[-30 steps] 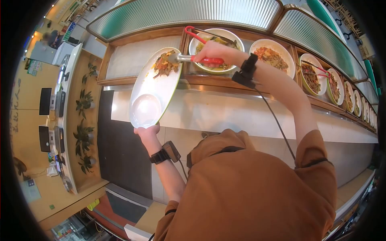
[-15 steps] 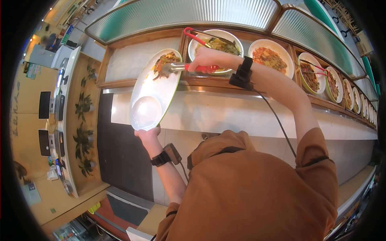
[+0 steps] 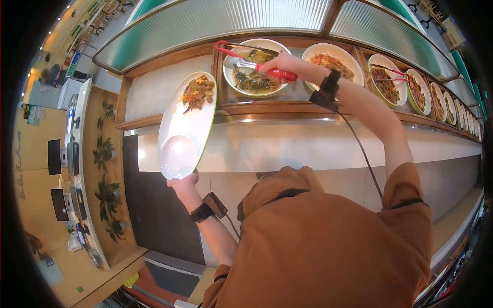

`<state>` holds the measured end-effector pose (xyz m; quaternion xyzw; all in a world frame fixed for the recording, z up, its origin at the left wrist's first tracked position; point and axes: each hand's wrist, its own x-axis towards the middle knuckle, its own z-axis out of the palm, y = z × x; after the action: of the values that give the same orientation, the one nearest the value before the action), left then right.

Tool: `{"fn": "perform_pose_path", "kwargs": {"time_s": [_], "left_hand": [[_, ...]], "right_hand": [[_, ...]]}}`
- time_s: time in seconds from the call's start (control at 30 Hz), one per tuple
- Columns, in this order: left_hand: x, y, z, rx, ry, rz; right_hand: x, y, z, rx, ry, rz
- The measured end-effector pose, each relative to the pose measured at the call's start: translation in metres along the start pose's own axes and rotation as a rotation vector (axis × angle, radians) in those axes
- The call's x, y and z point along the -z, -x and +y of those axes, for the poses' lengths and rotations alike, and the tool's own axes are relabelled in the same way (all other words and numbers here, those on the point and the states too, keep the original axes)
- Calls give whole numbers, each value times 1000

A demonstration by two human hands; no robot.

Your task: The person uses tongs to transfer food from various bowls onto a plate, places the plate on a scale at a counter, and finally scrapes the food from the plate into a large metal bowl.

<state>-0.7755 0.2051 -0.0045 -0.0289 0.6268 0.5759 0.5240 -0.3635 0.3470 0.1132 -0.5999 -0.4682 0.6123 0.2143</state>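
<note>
My left hand [image 3: 183, 184] is closed on the near end of a long white plate [image 3: 197, 131] with a green edge. A mixed stir-fry [image 3: 199, 92] lies at the plate's far end; a round hollow at the near end holds no food. In my right hand [image 3: 277, 65] are red-handled tongs [image 3: 285, 75], their metal end over a white bowl [image 3: 227, 77] of leafy greens in broth. Whether the tips touch the greens I cannot make out. A second pair of tongs [image 3: 221, 47], also red-handled, rests across that bowl's far side.
A wooden-framed counter [image 3: 246, 109] holds a row of dishes, including a reddish dish [image 3: 331, 62] and a bowl with tongs [image 3: 386, 84]. Ribbed glass panels [image 3: 221, 25] stand behind. At left, a desk [image 3: 82, 169] bears screens.
My right hand has moved the tongs right, from the food on the plate to over the greens. The plate has shifted slightly left and down in view, still held by my left hand.
</note>
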Motion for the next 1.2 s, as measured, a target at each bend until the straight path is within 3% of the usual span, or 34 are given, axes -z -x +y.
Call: {"fn": "perform_pose_path", "kwargs": {"time_s": [0.07, 0.13, 0.23, 0.33, 0.53, 0.6, 0.73, 0.93, 1.03, 1.2], "left_hand": [[0, -1, -1, 31, 150, -10], [-35, 60, 12, 37, 328, 67], [-17, 26, 9, 35, 208, -12], [-25, 42, 10, 42, 393, 67], [-45, 67, 15, 108, 462, 191], [-14, 21, 7, 89, 358, 102], [-26, 37, 11, 110, 449, 168], [-26, 40, 11, 99, 468, 161], [-29, 44, 10, 99, 468, 226], [-15, 20, 5, 117, 513, 199]], "right_hand": [[2, -4, 14, -76, -22, -72], [-1, -19, 34, -116, -94, -129], [-9, -10, 30, -123, -185, -229], [-10, -17, 38, -124, -176, -284], [3, -11, 25, -86, 44, -149], [2, -18, 28, -92, -99, -199], [-6, -13, 30, -122, -133, -253], [12, -23, 31, -101, 56, -89], [35, -20, 19, 35, 126, 90], [73, -12, 15, 94, 228, 167]]}}
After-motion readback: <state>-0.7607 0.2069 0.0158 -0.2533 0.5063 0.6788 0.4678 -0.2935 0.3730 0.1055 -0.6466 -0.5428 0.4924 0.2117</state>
